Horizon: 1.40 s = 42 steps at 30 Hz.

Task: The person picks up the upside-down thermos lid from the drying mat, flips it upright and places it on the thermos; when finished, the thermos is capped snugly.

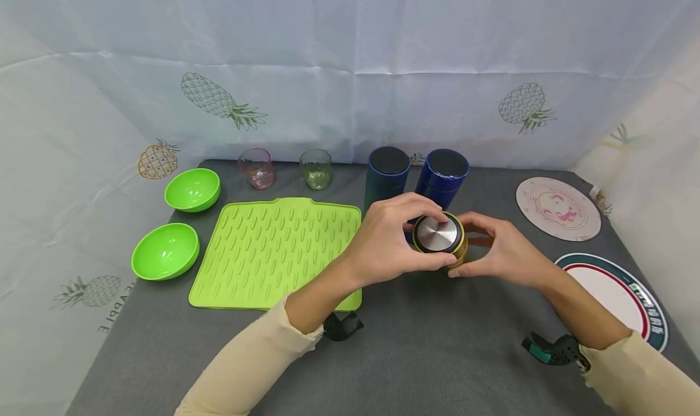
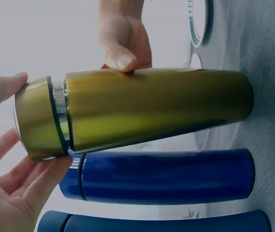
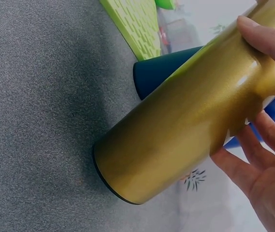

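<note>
A gold thermos bottle [image 2: 156, 108] is between the two hands in front of me. My left hand [image 1: 389, 240] grips its gold lid [image 2: 36, 118], which has a brushed silver top, with thumb and fingers around the rim. In the left wrist view a band of shiny metal neck [image 2: 61, 108] shows between lid and body. My right hand [image 1: 505, 252] holds the upper body from the right side, thumb on one side and fingers on the other. Behind the gold bottle stand a bright blue thermos [image 1: 445, 173] and a dark teal-blue thermos [image 1: 386, 176].
A lime green drying mat [image 1: 273, 252] lies left of my hands, with two green bowls [image 1: 192, 190] beyond its left side. A pink glass [image 1: 257, 168] and a green glass [image 1: 315, 169] stand behind it. On the right lie a pink round mat [image 1: 558, 208] and a white-centred round plate [image 1: 607, 297].
</note>
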Each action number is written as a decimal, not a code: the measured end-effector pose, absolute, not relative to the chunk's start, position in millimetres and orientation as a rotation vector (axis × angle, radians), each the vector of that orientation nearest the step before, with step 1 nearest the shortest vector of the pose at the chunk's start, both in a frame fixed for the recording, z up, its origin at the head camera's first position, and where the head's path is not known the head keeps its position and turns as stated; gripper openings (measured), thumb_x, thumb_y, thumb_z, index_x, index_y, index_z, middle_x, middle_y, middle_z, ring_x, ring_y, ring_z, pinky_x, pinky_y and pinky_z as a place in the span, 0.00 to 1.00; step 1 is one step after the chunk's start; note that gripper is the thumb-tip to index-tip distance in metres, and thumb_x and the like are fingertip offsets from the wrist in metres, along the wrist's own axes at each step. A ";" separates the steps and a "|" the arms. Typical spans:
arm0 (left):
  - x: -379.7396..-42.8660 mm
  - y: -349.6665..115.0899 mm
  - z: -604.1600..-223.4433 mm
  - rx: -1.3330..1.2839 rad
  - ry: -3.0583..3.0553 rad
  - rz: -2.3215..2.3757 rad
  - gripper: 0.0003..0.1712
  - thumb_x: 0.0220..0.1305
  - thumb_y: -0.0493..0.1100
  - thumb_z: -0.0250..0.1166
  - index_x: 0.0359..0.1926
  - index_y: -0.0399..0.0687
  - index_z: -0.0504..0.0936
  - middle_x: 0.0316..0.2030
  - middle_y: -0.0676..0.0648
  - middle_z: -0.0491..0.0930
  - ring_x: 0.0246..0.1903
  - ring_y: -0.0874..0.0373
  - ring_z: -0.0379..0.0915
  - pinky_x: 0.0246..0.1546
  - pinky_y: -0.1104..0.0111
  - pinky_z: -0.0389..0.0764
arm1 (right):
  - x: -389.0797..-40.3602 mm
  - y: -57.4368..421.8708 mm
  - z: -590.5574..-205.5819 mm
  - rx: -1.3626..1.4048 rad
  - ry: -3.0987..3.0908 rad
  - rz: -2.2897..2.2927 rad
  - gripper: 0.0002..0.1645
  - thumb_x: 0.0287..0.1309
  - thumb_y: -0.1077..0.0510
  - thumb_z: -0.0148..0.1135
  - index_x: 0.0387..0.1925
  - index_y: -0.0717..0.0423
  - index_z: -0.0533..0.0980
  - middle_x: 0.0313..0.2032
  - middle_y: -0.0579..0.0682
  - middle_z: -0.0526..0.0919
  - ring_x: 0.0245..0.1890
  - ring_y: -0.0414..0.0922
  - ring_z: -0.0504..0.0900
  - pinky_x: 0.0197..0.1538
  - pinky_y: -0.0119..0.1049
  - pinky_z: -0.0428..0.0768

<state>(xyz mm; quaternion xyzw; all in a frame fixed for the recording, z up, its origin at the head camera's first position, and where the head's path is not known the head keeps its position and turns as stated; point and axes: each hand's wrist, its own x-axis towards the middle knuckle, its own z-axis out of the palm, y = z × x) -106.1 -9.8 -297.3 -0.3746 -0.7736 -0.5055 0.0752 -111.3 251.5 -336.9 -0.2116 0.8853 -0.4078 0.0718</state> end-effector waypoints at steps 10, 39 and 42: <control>-105.9 -10.2 -296.0 -1.085 -2.332 -1.465 0.23 0.45 0.49 0.83 0.43 0.50 0.88 0.43 0.53 0.85 0.42 0.66 0.81 0.39 0.81 0.82 | -112.7 249.9 -337.9 -0.643 2.661 -1.214 0.42 0.38 0.55 0.87 0.57 0.35 0.77 0.52 0.36 0.84 0.55 0.33 0.82 0.58 0.20 0.77; -107.4 -14.7 -291.1 -1.187 -2.317 -1.291 0.20 0.45 0.47 0.82 0.39 0.48 0.85 0.42 0.52 0.86 0.41 0.65 0.81 0.42 0.82 0.78 | -113.2 249.7 -337.5 -0.760 2.676 -1.151 0.40 0.41 0.54 0.85 0.59 0.40 0.77 0.52 0.37 0.84 0.54 0.29 0.81 0.59 0.20 0.77; -105.5 -13.7 -290.4 -1.114 -2.342 -1.275 0.20 0.45 0.49 0.81 0.37 0.49 0.85 0.37 0.54 0.85 0.37 0.66 0.80 0.38 0.83 0.77 | -113.3 249.2 -337.4 -0.770 2.668 -1.161 0.40 0.41 0.55 0.85 0.59 0.40 0.77 0.52 0.38 0.84 0.54 0.29 0.81 0.59 0.20 0.77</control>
